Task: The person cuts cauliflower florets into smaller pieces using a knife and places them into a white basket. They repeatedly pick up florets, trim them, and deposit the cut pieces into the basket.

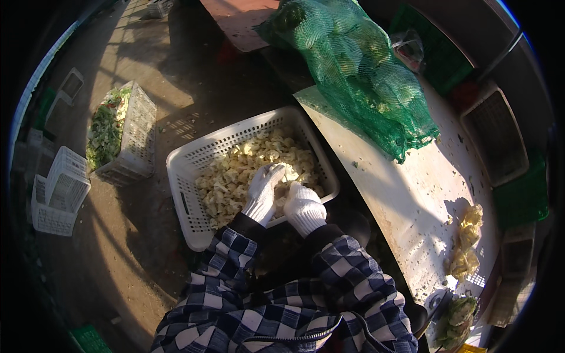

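Note:
Both my hands wear white knit gloves and work close together over a white perforated plastic crate [176, 154]. Cut cauliflower florets [225, 185] fill much of the crate. My left hand [265, 187] is closed around a pale cauliflower piece [289, 172], which shows past its fingertips in the sunlight. Just to the right, my right hand [304, 205] is curled with its thumb side towards that piece. Its fingers hide whatever may be inside the grip.
A white table [375, 176] runs along my right, bearing a green mesh sack [353, 66] of cauliflower heads. Yellowed leaves [468, 242] and a leafy head [459, 317] lie nearer me. On the left floor stand a crate of green trimmings [137, 132] and stacked white crates [62, 194].

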### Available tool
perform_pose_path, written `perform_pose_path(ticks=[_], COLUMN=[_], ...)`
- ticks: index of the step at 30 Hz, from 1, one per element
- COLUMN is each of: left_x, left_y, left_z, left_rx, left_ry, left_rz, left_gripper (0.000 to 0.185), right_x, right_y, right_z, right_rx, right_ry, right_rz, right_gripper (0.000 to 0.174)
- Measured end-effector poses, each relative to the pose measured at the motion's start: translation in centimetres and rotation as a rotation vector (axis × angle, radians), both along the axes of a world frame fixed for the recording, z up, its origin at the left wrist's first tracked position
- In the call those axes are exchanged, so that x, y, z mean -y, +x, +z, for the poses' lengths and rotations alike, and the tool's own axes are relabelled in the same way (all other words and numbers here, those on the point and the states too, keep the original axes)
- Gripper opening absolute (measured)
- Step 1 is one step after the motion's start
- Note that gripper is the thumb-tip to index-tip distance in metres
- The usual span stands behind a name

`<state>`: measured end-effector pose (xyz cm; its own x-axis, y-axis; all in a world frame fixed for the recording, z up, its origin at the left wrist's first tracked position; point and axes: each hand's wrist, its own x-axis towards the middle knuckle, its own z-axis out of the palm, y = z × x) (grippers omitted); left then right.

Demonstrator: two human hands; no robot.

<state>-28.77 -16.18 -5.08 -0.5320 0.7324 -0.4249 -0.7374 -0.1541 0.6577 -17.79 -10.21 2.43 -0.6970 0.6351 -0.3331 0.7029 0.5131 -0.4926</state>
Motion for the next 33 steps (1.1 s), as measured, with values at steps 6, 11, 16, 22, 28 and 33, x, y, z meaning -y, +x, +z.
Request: perform_pose_path(ticks=[6, 11, 16, 22, 28, 33], left_x=[1.3, 1.7, 1.6, 1.1, 0.8, 0.4], left_y=[-2.3, -1.8, -1.2, -1.2, -2.5, -2.6], left_z=[0.8, 0.3, 0.5, -0.6, -5.0, -3.6], left_rx=[0.275, 0.250, 0.394, 0.450, 0.642, 0.752], left_ry=[-0.046, 0.142, 0.221, 0.257, 0.408, 0.311], left_rz=[0.083, 0.081, 0.076, 0.080, 0.029, 0.093], left_gripper=[0.020, 0.022, 0.028, 0.031, 0.028, 0.031], right_x=[-1.2, 0.0, -0.9, -0.9, -0.9, -1.0], right_y=[-0.3, -0.1, 0.7, 0.5, 1.5, 1.5], right_z=[1.7, 2.1, 1.1, 1.0, 2.3, 2.0], right_rx=[-0.012, -0.019, -0.230, -0.223, -0.436, -0.494], right_ry=[-0.338, -0.336, -0.701, -0.819, -1.099, -1.116], right_rz=[-0.230, -0.202, -0.388, -0.413, -0.397, -0.464], right_gripper=[0.036, 0.038, 0.033, 0.040, 0.035, 0.031])
